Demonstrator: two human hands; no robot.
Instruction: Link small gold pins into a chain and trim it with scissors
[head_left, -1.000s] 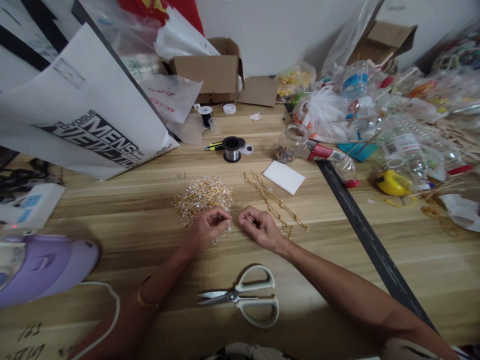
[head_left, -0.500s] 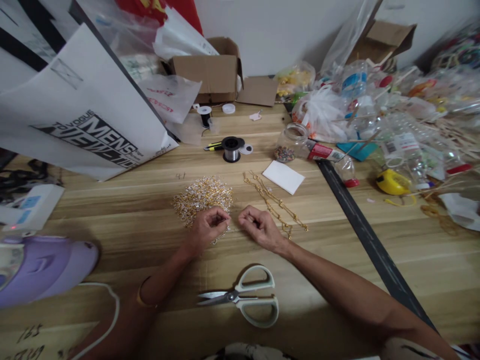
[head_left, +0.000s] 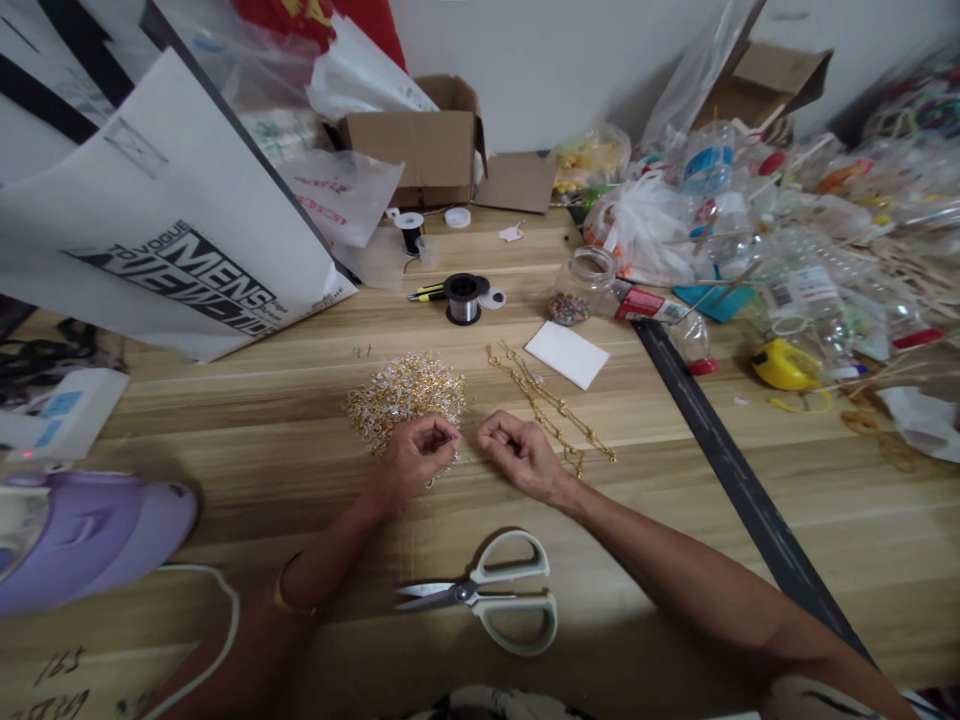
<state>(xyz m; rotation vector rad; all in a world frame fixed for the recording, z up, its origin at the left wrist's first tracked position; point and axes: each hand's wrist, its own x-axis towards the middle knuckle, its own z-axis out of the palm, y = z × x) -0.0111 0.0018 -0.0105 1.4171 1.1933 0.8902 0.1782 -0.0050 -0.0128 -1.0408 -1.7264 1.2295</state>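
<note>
My left hand [head_left: 415, 455] is closed in a pinch at the near right edge of a heap of small gold and silver jewelry pieces [head_left: 409, 392]. Whatever sits between its fingertips is too small to name. A short gap to the right, my right hand [head_left: 523, 455] is curled with thumb against fingers, and its contents are hidden. Just beyond that hand, gold chains [head_left: 551, 405] lie stretched out on the wooden table [head_left: 315, 400]. Scissors [head_left: 480, 592] with pale handles lie nearer to me, blades slightly apart and pointing left.
Behind the heap stand a spool of silvery wire [head_left: 463, 298] and a jar of beads [head_left: 581, 287]. A folded white paper [head_left: 567, 354] lies beside the chains. A large white bag [head_left: 172, 220] and a purple appliance [head_left: 97, 540] are at left. Plastic bottles [head_left: 709, 160] crowd the right.
</note>
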